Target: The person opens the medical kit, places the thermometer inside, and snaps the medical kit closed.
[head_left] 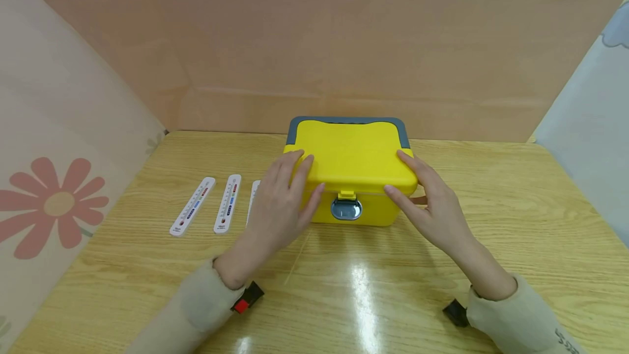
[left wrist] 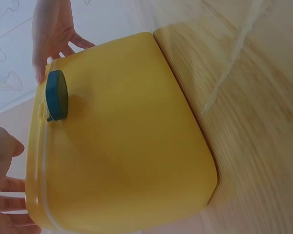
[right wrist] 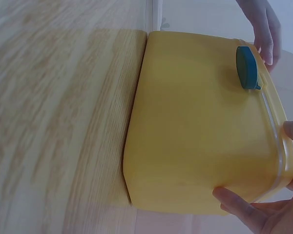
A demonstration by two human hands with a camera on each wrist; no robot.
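Note:
A yellow lidded box (head_left: pixel 351 163) with a grey handle at its back stands in the middle of the wooden table, its lid down. A round grey-blue latch (head_left: pixel 346 207) sits at the front centre. My left hand (head_left: pixel 285 195) rests on the lid's front left corner, fingers straight over the top and thumb at the front edge. My right hand (head_left: pixel 427 201) lies against the front right corner in the same way. The left wrist view has the box (left wrist: pixel 122 136) and latch (left wrist: pixel 57 95). In the right wrist view my right hand's fingertips (right wrist: pixel 263 209) touch the lid rim of the box (right wrist: pixel 195 131).
Two white thermometers (head_left: pixel 193 206) (head_left: pixel 227 203) lie flat on the table (head_left: pixel 442 288) left of the box, and a third (head_left: pixel 254 193) is partly hidden behind my left hand. Paper-covered panels wall in the table at the back and on both sides.

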